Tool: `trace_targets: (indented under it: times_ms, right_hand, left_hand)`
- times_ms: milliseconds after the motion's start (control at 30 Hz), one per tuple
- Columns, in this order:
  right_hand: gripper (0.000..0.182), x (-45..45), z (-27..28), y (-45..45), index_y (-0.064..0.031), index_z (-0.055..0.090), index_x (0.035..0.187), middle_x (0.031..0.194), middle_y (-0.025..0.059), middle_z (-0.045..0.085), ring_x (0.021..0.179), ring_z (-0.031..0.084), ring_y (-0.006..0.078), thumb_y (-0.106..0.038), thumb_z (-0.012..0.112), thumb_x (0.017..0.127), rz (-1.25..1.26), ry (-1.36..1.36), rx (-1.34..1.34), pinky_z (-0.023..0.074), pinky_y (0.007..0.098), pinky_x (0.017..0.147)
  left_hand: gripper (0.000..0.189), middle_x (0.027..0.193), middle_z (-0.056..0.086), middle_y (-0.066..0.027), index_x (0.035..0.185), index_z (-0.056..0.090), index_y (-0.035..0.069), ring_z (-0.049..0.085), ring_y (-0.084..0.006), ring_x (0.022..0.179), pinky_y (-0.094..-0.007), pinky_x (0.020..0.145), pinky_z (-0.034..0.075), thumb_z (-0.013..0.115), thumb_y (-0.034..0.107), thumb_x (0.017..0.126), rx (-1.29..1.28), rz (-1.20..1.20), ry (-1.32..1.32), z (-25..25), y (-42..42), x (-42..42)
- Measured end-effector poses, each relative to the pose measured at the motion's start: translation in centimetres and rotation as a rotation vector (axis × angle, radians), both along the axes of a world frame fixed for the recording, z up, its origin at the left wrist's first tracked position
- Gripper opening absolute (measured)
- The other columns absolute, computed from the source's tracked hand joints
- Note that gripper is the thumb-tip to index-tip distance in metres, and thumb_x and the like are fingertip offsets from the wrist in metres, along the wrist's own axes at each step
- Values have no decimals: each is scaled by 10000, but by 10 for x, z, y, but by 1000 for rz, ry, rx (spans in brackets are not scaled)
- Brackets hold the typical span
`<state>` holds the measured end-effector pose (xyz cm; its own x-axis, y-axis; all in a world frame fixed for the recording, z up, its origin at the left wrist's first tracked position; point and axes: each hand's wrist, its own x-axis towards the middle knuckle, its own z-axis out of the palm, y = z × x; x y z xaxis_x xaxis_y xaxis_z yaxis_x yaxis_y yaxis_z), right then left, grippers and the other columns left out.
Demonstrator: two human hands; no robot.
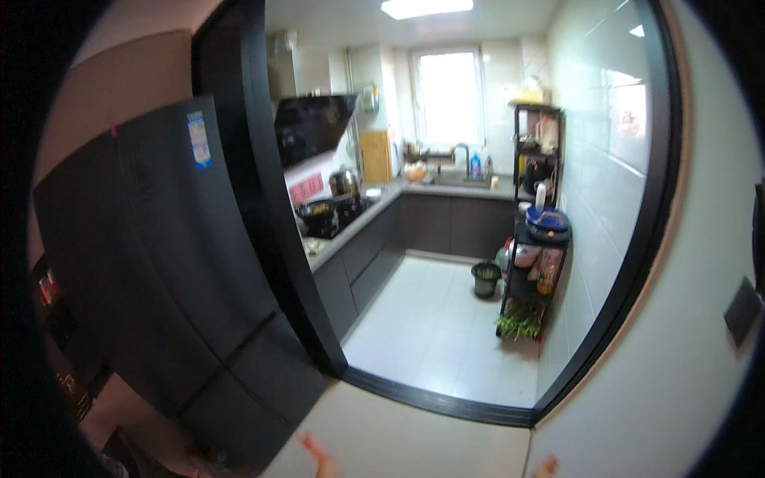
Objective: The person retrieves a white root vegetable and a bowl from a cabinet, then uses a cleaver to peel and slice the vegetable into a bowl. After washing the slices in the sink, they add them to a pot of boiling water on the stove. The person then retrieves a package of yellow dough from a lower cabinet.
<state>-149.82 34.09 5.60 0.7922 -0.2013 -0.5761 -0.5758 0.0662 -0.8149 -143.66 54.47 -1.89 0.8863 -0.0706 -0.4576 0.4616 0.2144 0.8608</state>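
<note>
Blurred and small, my left hand (314, 449) shows at the bottom edge, in front of the lower part of a dark refrigerator (179, 251). Whether it holds anything is too blurred to tell. Only a bit of my right hand (547, 466) appears at the bottom, close to the base of the white wall (645, 382); its fingers cannot be made out. Before me is a kitchen doorway with a black frame and a floor-level sill (442, 403).
Beyond the sill, a grey counter (334, 245) carries a wok (317, 210) and a steel pot (345, 182) by the cooktop. A faucet (463, 152) stands at the sink. Rightward are a waste bin (486, 281), a black shelf rack (526, 287) and leafy greens (520, 322).
</note>
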Motion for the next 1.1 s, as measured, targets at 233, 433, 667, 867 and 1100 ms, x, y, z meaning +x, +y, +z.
trace_targets:
  times_ms: [233,433,667,867,1100]
  right_hand:
    - [761,214,13,-52,-54,297,1373,1390,141,345,1269,299,309,-582,440,844,-568,114,495,234,480,1022]
    - [577,242,-148,-247,-54,477,1238,1270,168,489,1155,463,323,-488,415,863,-753,58,-282,353,438,957]
    - [474,163,-149,-272,1,540,1120,1168,229,544,1094,510,397,-371,368,884,-336,1021,-704,400,467,914]
    - [373,200,-173,-299,10,512,1063,1114,284,547,1038,525,440,-270,339,888,210,818,-733,457,479,832]
    - [499,538,-145,-431,43,508,1160,1155,257,535,1126,464,388,-363,369,906,-252,444,-817,327,451,980]
  left_hand:
    - [673,1497,30,-142,1432,12,53,47,-266,1375,-387,1111,48,304,430,956,137,10,-343,-2,-133,195]
    - [832,1491,147,-133,1435,132,74,156,-263,1371,-378,1102,136,508,506,831,711,169,-94,-75,-39,374]
    - [827,1405,296,-157,1432,152,100,278,-299,1299,-433,1057,226,532,479,802,1242,124,520,-157,78,324]
    - [761,1261,393,-186,1398,237,96,431,-355,1126,-470,959,330,559,425,793,1179,342,807,-176,9,364]
    - [787,1329,349,-189,1403,240,151,360,-362,1205,-480,978,302,596,454,769,1157,589,500,-191,-95,566]
